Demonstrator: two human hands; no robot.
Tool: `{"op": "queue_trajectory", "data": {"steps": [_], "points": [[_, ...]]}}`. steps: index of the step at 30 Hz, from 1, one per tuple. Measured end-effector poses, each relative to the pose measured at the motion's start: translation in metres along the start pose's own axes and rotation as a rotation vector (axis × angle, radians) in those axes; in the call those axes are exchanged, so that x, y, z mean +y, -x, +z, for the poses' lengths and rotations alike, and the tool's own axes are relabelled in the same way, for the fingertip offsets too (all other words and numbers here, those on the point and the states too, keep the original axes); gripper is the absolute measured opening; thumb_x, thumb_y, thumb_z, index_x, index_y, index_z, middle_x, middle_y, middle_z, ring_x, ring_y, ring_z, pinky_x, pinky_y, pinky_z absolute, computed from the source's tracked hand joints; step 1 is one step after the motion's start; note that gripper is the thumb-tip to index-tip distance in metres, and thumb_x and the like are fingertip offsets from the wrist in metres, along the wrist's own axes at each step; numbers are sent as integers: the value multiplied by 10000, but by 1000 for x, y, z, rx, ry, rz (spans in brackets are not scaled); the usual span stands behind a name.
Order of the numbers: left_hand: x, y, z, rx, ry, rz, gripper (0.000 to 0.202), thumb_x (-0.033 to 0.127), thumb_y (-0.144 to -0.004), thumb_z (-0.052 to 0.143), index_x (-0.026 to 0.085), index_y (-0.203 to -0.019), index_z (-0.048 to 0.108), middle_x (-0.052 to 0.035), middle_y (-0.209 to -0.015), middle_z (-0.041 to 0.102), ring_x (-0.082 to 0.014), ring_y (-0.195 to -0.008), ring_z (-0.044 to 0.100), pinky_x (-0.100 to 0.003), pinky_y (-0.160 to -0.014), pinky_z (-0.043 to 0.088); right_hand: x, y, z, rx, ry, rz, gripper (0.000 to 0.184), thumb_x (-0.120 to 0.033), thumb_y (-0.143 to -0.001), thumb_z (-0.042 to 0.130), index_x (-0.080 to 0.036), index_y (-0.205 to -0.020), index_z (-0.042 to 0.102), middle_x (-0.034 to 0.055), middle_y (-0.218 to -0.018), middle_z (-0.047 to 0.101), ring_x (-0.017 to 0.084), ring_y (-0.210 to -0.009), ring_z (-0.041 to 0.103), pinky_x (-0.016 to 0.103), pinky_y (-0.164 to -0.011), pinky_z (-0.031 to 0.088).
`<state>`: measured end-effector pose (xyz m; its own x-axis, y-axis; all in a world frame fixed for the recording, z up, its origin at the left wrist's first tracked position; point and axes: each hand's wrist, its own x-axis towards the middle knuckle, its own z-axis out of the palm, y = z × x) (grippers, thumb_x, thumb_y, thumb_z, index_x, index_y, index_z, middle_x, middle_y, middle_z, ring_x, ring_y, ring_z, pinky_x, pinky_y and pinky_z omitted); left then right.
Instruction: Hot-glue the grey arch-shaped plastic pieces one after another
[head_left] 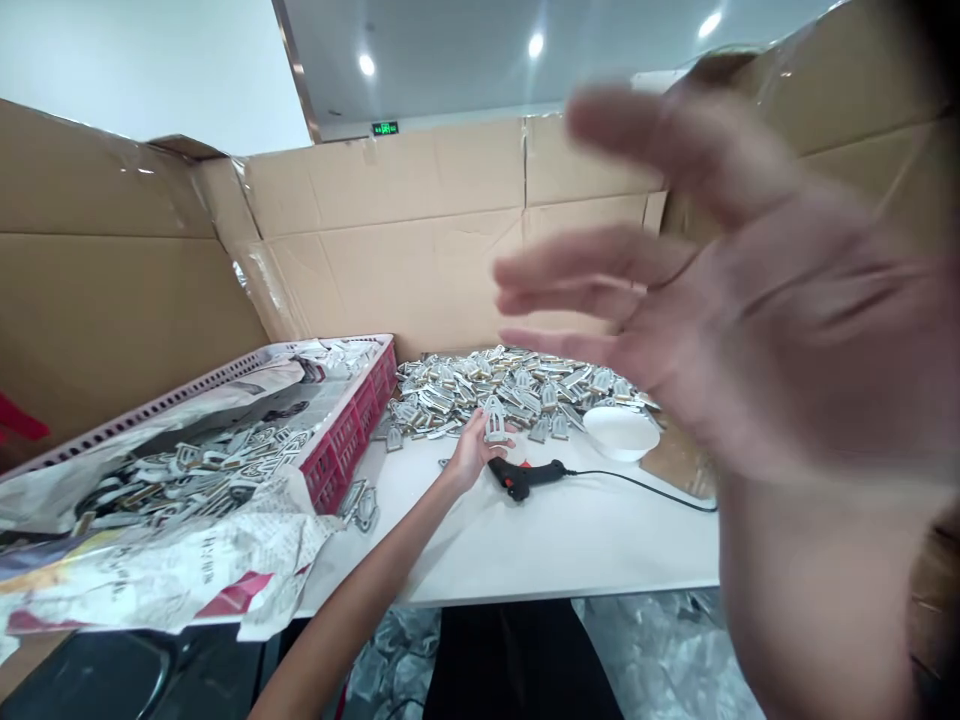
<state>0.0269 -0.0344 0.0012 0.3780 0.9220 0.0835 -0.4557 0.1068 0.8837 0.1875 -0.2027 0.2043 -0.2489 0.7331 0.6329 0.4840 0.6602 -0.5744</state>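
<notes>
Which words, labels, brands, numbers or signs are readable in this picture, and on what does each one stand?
Green sign high on the far wall: lit characters, too small and blurred to read.
Newspaper on the red crate: printed lines, too small to read.
Metal piece in the left hand: no readable marks.
No text here can be quoted.

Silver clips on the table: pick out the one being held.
The silver clip pinched in the left hand at the near edge of the heap; every other clip lies loose, untouched by either hand.
</notes>
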Motion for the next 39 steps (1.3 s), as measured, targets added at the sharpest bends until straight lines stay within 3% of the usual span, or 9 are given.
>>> {"op": "queue_trajectory", "data": {"steps": [3, 6, 10, 15, 19, 24, 29, 32, 39], "points": [[4, -6, -6, -22, 8, 38, 313, 424, -776, 552, 205, -919, 380, -49, -794, 630, -166, -595, 616, -261, -526, 447, 35, -14, 26, -107, -174, 9, 502, -481, -907, 198, -224, -1185, 527, 17, -1004, 665, 156, -1014, 604, 319, -880, 447], [6, -8, -15, 9, 10, 48, 303, 401, -776, 569, 207, -936, 401, -50, -801, 633, -166, -605, 625, -261, -537, 453, 108, -6, 55, -363, 208, 167, 295, -311, -838, 466, -210, -1085, 593, 52, -921, 669, 196, -874, 623, 327, -790, 463], [1, -12, -28, 72, 5, 71, 303, 353, -771, 592, 209, -976, 422, -44, -800, 635, -169, -635, 641, -250, -546, 452, 187, 24, 86, -477, 442, 254, 434, -81, -737, 431, -175, -1139, 566, 84, -949, 647, 199, -892, 594, 293, -781, 421], [-7, -10, -33, 13, -44, 119, 321, 408, -797, 554, 207, -1004, 412, -50, -803, 641, -178, -658, 651, -255, -555, 464, 203, 42, 103, -712, 512, 249, 633, -16, -577, 490, -225, -1172, 544, 78, -1049, 605, 235, -992, 540, 297, -798, 391], [-10, -4, -30, 24, -75, 146, 351, 432, -786, 563, 202, -1007, 416, -61, -805, 647, -187, -666, 652, -269, -570, 472, 214, 32, 88, -556, 432, 248, 445, -68, -647, 496, -191, -1066, 586, 72, -1029, 621, 207, -977, 556, 284, -828, 397], [-13, -1, -26, 34, -51, 137, 379, 455, -777, 558, 190, -992, 393, -74, -771, 655, -192, -605, 640, -295, -562, 476, 250, 15, 39, -237, 657, 528, 280, -198, -751, 468, -185, -989, 616, 80, -887, 658, 203, -827, 602, 276, -706, 418], [-19, 2, -21, 39, -26, 141, 387, 469, -792, 530, 190, -1020, 390, -67, -739, 655, -194, -582, 633, -306, -559, 476, 278, 14, 18, -417, 757, 847, 196, -243, -642, 577, -156, -805, 645, 111, -800, 649, 219, -671, 592, 276, -546, 380], [-20, 5, -19, 32, -17, 149, 375, 472, -800, 520, 197, -1017, 387, -57, -725, 653, -190, -583, 631, -301, -558, 473, 291, 18, 23, -450, 684, 820, 144, -185, -616, 561, -158, -733, 639, 70, -724, 641, 165, -586, 565, 244, -517, 356], [-20, 10, -16, 48, -9, 156, 349, 467, -807, 507, 202, -980, 358, -57, -716, 651, -195, -582, 631, -290, -535, 463, 303, 26, 21, -213, 662, 714, 161, -240, -690, 557, -130, -697, 674, 93, -729, 649, 174, -646, 554, 264, -556, 346]]}}
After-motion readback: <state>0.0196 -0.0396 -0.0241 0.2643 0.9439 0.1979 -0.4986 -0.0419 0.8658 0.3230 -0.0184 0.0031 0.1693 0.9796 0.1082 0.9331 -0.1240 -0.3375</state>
